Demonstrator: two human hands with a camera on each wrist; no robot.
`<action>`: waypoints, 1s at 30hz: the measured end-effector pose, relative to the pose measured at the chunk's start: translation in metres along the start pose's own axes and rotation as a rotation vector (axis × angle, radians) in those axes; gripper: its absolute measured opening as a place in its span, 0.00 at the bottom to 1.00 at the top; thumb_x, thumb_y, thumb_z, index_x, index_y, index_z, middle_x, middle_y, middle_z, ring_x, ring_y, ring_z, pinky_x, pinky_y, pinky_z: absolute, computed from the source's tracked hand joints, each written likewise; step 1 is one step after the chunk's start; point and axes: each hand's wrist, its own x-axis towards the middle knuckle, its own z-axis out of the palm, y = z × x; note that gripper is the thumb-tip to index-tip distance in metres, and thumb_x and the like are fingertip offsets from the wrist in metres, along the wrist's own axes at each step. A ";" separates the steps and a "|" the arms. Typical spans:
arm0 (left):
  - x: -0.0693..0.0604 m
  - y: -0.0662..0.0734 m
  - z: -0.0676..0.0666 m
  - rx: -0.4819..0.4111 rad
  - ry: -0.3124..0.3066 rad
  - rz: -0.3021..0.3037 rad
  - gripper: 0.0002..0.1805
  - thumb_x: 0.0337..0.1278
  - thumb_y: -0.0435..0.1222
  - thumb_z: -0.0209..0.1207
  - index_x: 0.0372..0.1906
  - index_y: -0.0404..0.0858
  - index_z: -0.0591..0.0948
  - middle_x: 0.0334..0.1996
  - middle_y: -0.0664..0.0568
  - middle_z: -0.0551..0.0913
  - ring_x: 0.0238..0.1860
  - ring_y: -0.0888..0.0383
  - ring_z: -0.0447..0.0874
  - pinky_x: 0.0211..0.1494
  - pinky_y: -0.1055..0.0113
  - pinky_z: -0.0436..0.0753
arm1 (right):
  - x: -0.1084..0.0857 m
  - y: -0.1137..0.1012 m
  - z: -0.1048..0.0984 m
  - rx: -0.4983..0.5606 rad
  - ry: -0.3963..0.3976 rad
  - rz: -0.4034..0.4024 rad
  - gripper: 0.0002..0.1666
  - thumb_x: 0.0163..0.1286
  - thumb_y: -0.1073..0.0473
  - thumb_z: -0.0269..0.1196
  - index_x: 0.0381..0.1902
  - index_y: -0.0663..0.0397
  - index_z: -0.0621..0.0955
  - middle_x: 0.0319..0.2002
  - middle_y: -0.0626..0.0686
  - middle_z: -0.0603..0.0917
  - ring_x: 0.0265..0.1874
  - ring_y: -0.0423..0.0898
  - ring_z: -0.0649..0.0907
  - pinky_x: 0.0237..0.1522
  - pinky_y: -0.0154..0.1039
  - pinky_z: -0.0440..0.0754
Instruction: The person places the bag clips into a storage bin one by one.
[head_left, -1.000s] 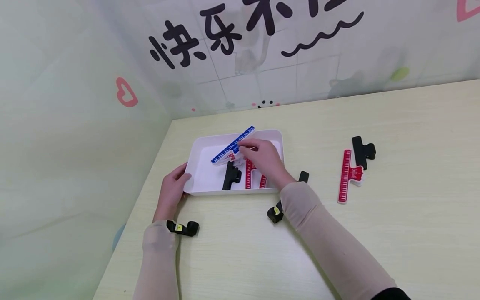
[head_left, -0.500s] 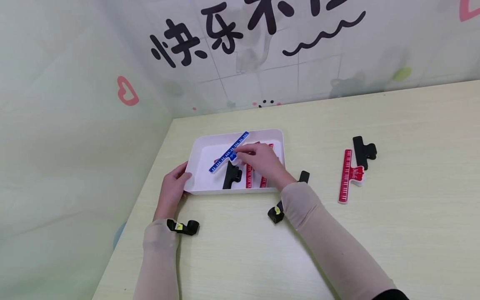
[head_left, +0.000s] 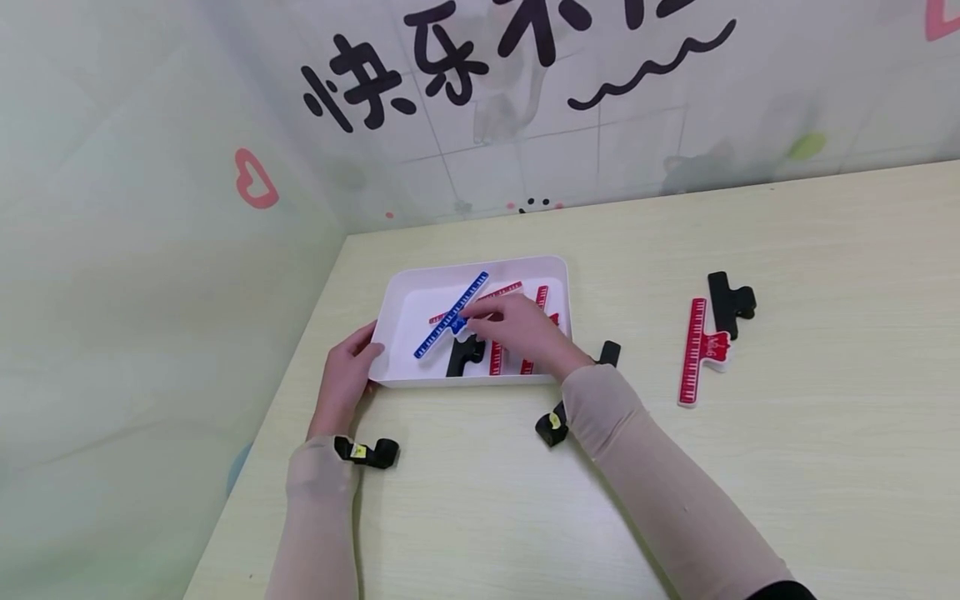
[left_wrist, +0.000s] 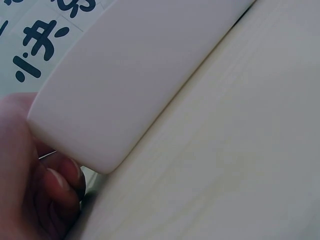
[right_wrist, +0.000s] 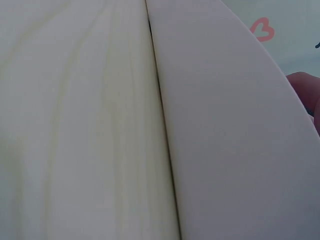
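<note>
A white tray point(head_left: 401, 308) stands on the table, and my left hand point(head_left: 345, 375) grips its left end, thumb at the rim and fingers curled beneath. The left wrist view shows these curled fingers point(left_wrist: 60, 185) by the tray's corner. Over the tray, my right hand point(head_left: 521, 329) pinches a blue clip point(head_left: 452, 316) with a ruler-marked bar, held at a slant. Beneath and beside it in the tray lie a black clip point(head_left: 460, 360) and several red clips point(head_left: 542, 297), partly covered by the right hand. In the right wrist view the tray's outer wall point(right_wrist: 225, 125) hides the clips.
Right of the tray, a red clip point(head_left: 692, 354) and a black clip point(head_left: 723, 304) lie close together on the pale wooden table point(head_left: 825, 375). Another black object point(head_left: 609, 353) shows just behind the right cuff. A printed cloth backdrop point(head_left: 525, 167) borders the table's far edge.
My right hand has brought the blue clip down and slightly left, towards the tray floor, its bar turning a little steeper. The left hand keeps its grip on the tray.
</note>
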 end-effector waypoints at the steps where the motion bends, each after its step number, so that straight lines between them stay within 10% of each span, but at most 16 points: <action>1: 0.000 0.000 0.000 0.000 -0.002 -0.001 0.23 0.57 0.40 0.51 0.60 0.57 0.70 0.54 0.57 0.72 0.27 0.57 0.72 0.17 0.70 0.68 | 0.000 0.000 0.000 -0.008 -0.008 -0.005 0.14 0.61 0.49 0.58 0.46 0.31 0.80 0.45 0.38 0.76 0.39 0.39 0.74 0.41 0.33 0.74; 30: -0.001 0.001 0.000 -0.002 -0.001 -0.027 0.24 0.56 0.41 0.51 0.60 0.58 0.70 0.53 0.57 0.72 0.24 0.57 0.70 0.17 0.70 0.67 | -0.003 0.002 0.002 -0.062 -0.093 -0.090 0.14 0.63 0.55 0.56 0.46 0.35 0.79 0.41 0.37 0.77 0.37 0.39 0.75 0.41 0.35 0.72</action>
